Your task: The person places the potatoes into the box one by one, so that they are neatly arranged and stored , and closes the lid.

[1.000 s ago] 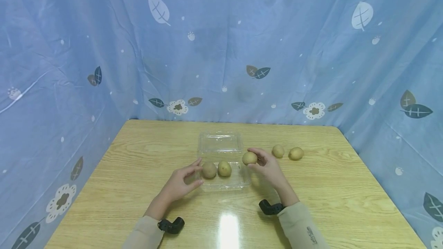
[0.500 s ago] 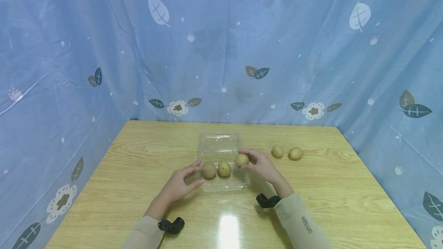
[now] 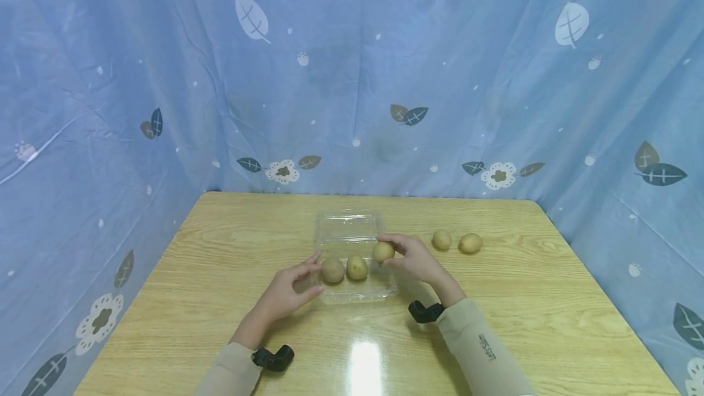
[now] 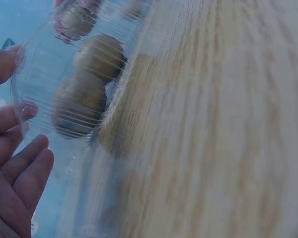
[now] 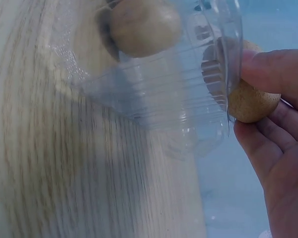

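In the head view a clear plastic clamshell box lies open on the wooden table. A brownish round fruit and a yellower one with a dark spot sit side by side in its near half. My right hand holds a third tan fruit at the box's right end, between thumb and fingers. Speckled skin shows on this fruit in the right wrist view, partly behind the clear rim; its exact kind is unclear. My left hand touches the box's left rim with fairly straight, spread fingertips.
Two more tan fruits lie on the table right of the box, a rounder one and a longer one. Behind the box's near half stands its clear lid. A blue patterned curtain surrounds the wooden table.
My right hand has carried its fruit left, from beyond the box's right edge to over its right end; in the last half second it barely moved. The left hand has stayed put.
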Tool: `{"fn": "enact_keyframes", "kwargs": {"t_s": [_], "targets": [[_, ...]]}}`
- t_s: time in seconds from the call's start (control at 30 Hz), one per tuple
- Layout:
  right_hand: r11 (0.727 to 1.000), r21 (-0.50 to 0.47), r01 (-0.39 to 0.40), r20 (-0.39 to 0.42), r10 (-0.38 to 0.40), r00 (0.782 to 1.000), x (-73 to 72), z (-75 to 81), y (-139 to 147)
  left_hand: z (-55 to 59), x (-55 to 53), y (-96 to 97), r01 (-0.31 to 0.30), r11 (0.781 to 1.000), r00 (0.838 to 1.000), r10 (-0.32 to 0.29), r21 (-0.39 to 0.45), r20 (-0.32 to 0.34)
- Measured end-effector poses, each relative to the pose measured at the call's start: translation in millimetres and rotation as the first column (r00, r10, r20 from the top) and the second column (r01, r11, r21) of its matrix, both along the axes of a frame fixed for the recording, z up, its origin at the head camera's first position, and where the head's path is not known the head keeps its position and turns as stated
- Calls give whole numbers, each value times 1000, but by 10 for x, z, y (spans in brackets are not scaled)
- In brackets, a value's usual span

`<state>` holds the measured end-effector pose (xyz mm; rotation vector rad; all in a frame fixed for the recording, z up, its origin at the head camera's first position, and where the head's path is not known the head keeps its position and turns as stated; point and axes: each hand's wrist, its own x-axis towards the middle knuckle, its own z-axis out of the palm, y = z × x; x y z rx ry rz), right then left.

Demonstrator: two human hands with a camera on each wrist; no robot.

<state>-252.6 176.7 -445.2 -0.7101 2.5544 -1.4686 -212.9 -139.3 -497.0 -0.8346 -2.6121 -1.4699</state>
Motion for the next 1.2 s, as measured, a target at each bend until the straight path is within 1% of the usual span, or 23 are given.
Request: {"fn": "enact_keyframes", "kwargs": {"t_s": [0.07,0.23,0.3,0.4,0.5,0.57,0.7,0.83,0.97,1.2], "targets": [[1000,12,-8,0,8,1000,-16,-3,0,-10,-2,-2,1,1000,1000,-1,4,4],[995,81,-63,-38,66,997,-69,24,-4,-14,-11,-6,-10,1000,1000,10,-7,5],[988,129,-90,-56,98,994,-91,55,-16,-7,-11,-7,-18,1000,1000,18,-15,2],[970,207,-130,-57,144,988,-133,105,-39,8,-10,-6,-22,1000,1000,22,-20,1],[942,283,-182,-49,204,978,-180,151,-60,18,-3,-6,-19,1000,1000,19,-15,2],[918,330,-219,-45,247,968,-206,182,-74,17,-1,-2,-13,1000,1000,13,-10,7],[862,431,-266,-20,304,953,-251,242,-100,16,5,4,-10,1000,1000,10,-5,28],[808,499,-312,17,351,936,-285,320,-133,5,0,2,-13,1000,999,13,-3,47],[766,557,-321,30,368,929,-304,368,-169,5,-2,0,-17,1000,998,17,-9,53],[725,614,-312,60,351,935,-307,399,-244,18,-1,2,-14,1000,999,15,-14,30]]}}
